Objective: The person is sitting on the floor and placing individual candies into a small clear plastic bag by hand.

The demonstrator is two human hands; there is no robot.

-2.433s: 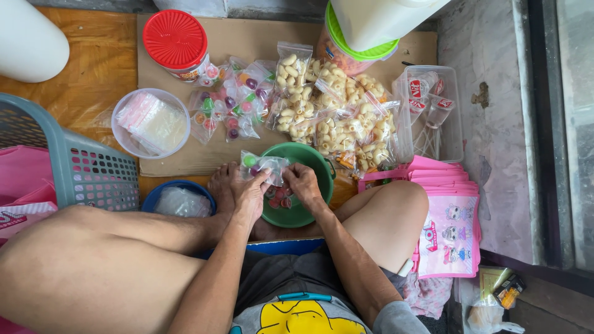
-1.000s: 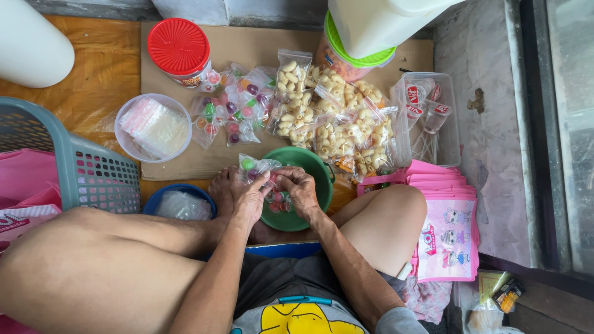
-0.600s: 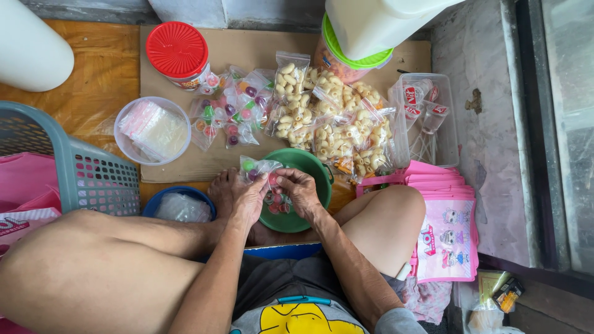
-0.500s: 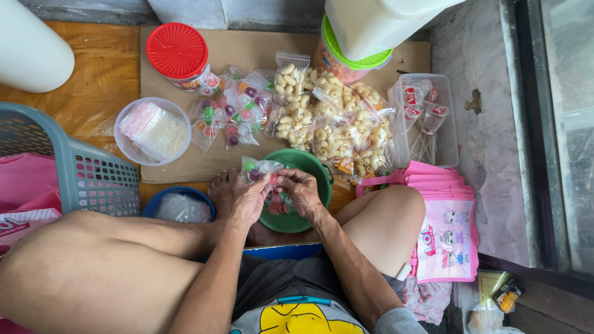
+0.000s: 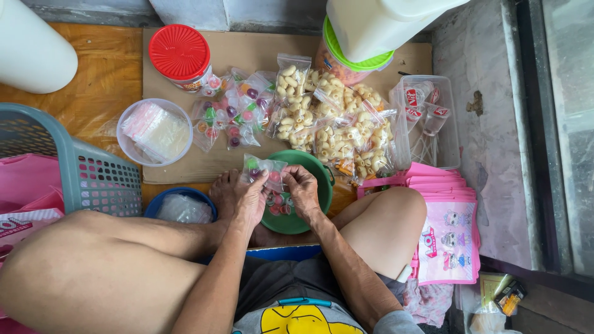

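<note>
Cardboard (image 5: pixel 185 173) on the floor holds piles of candy bags (image 5: pixel 232 111) and snack bags (image 5: pixel 334 124). Both hands, left (image 5: pixel 242 196) and right (image 5: pixel 302 188), pinch a small bag (image 5: pixel 265 168) over the green bowl (image 5: pixel 315 185), looks like sweets inside, grip closed on it

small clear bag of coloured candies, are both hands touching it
Touching. The head view shows the left hand and right hand pinching the small clear bag from either side, above the green bowl.
</note>
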